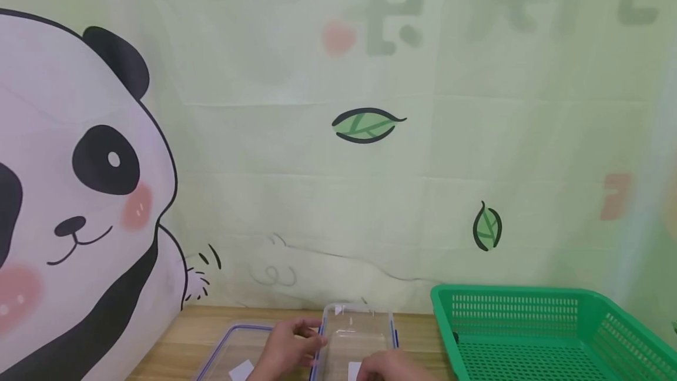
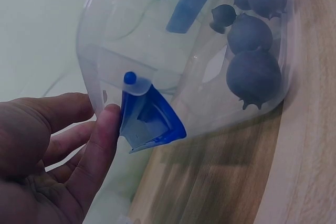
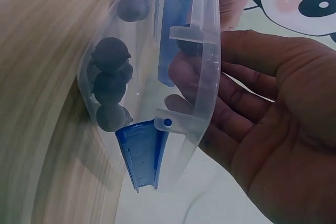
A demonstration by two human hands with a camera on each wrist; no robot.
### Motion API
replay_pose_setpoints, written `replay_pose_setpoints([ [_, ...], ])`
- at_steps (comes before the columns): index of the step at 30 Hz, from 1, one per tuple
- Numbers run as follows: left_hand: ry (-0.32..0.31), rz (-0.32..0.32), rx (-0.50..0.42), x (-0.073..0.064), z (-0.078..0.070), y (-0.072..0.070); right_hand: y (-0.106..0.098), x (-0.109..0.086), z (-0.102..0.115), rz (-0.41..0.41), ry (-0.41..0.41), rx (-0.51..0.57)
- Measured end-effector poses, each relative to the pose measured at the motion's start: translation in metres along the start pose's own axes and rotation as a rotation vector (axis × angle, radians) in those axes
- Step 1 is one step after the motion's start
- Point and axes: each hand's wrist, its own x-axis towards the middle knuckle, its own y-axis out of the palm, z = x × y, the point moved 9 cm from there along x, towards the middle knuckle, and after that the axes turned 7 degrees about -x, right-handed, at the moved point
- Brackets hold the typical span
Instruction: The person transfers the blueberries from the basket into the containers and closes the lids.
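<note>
A clear plastic container with blue latches stands in front of me, with several dark round blueberries lying along its bottom. My left hand is at the container's left side. Its thumb and fingers pinch the rim beside a hanging blue latch. Over the container, the right hand bends downward. Through the translucent wall, its fingertips show inside, close around a dark blueberry. A small white paper shows by the right hand.
A clear lid with a blue seal lies on the wooden table at left, with a white label. At right stands a green perforated basket, holding a small dark thing. Behind hangs a panda-print cloth.
</note>
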Motion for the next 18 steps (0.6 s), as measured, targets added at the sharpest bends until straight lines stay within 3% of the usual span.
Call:
replay_pose_setpoints([
  [18,-0.023,-0.004,0.004,0.0015,0.0014,-0.0003,-0.0012,-0.0017,-0.0008,0.010,0.063,0.037],
])
